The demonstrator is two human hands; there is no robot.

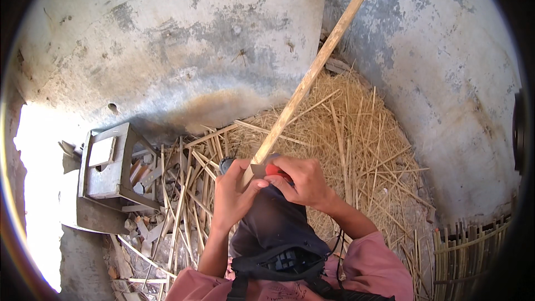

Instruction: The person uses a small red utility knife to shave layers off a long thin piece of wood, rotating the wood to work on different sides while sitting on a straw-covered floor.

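A long pale bamboo strip (pixel 309 78) slants from my hands up to the top right, across the wall corner. Near its lower end my left hand (pixel 234 189) is closed around it, with the thumb along the near side. My right hand (pixel 301 178) grips a red-handled knife (pixel 273 170), fingers wrapped over most of the handle. What looks like its flat, dull blade lies across the strip between the two hands; its edge cannot be made out. Both hands are close together above my dark-trousered leg (pixel 273 217).
Straw-like shavings and loose strips (pixel 329 128) cover the floor ahead and to the right. An old wooden stool (pixel 108 161) lies on its side at left, near rubble (pixel 147 228). Worn plaster walls (pixel 223 33) meet ahead. A slatted bamboo panel (pixel 468 251) stands lower right.
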